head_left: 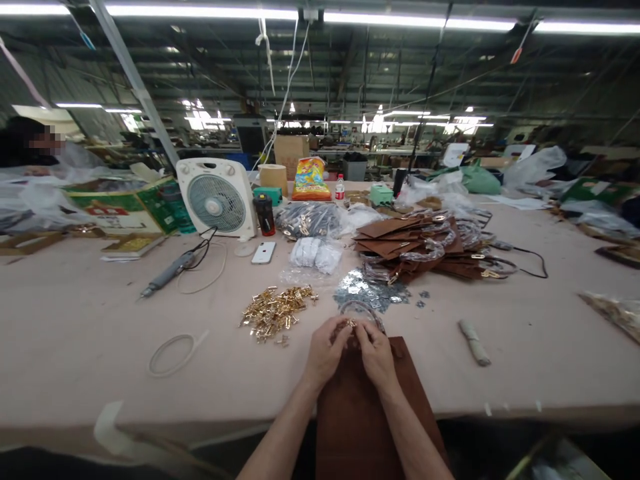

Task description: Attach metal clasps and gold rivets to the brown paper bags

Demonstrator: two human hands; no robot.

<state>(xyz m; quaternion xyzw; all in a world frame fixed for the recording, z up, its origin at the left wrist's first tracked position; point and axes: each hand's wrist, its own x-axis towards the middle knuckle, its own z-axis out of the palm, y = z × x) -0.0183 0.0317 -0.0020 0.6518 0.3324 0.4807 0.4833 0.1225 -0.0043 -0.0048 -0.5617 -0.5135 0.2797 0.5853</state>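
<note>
A brown bag (357, 413) with a plastic-wrapped handle (361, 307) lies under my forearms, hanging over the table's front edge. At its top, my left hand (327, 350) and my right hand (375, 350) meet, fingers pinched around a small gold metal clasp (352, 323). The fingers partly cover the clasp, so its exact seating on the bag is hidden. To the left of my hands lies a heap of gold clasps (275, 310). Just beyond them, flat silver metal plates (360, 290) are spread out.
Brown bags (410, 243) are piled at the back right. An electric screwdriver (167, 273), a box fan (216, 200), a phone (263, 253) and a dark bottle (264, 215) stand or lie leftward. A grey roll (474, 342) lies right. Another person (30, 143) is at far left.
</note>
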